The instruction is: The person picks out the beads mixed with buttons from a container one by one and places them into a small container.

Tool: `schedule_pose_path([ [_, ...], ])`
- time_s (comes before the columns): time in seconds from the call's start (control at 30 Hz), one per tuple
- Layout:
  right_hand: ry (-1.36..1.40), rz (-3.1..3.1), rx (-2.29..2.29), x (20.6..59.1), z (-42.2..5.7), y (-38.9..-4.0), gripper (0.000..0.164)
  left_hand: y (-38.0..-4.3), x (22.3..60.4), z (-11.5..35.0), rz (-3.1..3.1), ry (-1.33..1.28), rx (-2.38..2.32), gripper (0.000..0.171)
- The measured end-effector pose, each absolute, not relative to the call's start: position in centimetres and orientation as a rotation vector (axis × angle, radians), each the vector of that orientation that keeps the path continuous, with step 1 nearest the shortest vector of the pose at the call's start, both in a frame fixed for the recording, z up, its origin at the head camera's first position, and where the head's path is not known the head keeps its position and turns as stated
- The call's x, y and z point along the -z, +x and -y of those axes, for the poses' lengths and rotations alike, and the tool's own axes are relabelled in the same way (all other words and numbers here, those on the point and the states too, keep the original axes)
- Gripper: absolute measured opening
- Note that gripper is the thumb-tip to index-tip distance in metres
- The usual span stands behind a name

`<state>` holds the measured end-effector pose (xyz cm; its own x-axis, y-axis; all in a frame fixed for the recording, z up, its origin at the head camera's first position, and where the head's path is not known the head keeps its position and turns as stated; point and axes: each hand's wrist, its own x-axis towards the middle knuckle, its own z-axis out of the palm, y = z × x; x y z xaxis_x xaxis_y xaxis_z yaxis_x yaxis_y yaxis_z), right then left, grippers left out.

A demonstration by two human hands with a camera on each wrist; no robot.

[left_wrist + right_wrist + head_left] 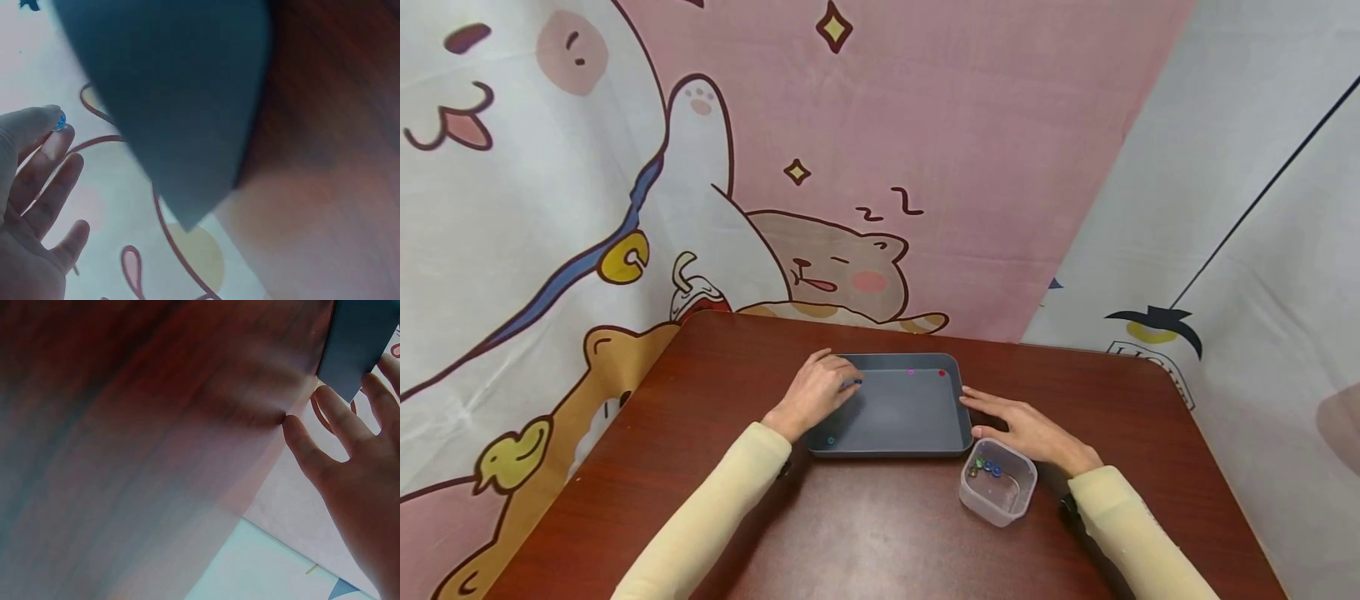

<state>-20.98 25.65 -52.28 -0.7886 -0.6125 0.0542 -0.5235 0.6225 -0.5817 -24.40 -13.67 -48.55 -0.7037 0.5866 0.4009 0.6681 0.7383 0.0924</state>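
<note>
The blue bead (pixel 60 120) is pinched between thumb and forefinger of the left hand (pixel 816 392), over the left part of the tray (pixel 902 412). The tray's right edge is touched by the right hand (pixel 1022 425) (fingers extended, spread). Other beads (pixel 988 467) are contained in the box (pixel 977 502), near the right thumb.

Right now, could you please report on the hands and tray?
Left hand pinching blue bead over tray. Right hand at tray's right edge. Plastic container beside right hand; no obstruction apparent.
</note>
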Motion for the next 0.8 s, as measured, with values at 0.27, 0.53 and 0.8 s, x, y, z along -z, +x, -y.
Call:
schedule_pose_path([
  [0.27, -0.963, -2.700, 0.886, 52.3, -25.6, -21.0, 0.064, -23.0, 47.1, 12.4, 2.500, -1.022, 0.353, 0.017],
  [0.53, -0.950, -2.698, 0.892, 52.3, -25.6, -21.0, 0.064, -21.1, 45.6, 10.7, 2.413, -1.075, 0.473, 0.015],
  [0.8, -0.917, -2.698, 0.885, 52.4, -25.6, -21.1, 0.063, -19.6, 44.5, 9.0, 2.328, -1.138, 0.612, 0.016],
])
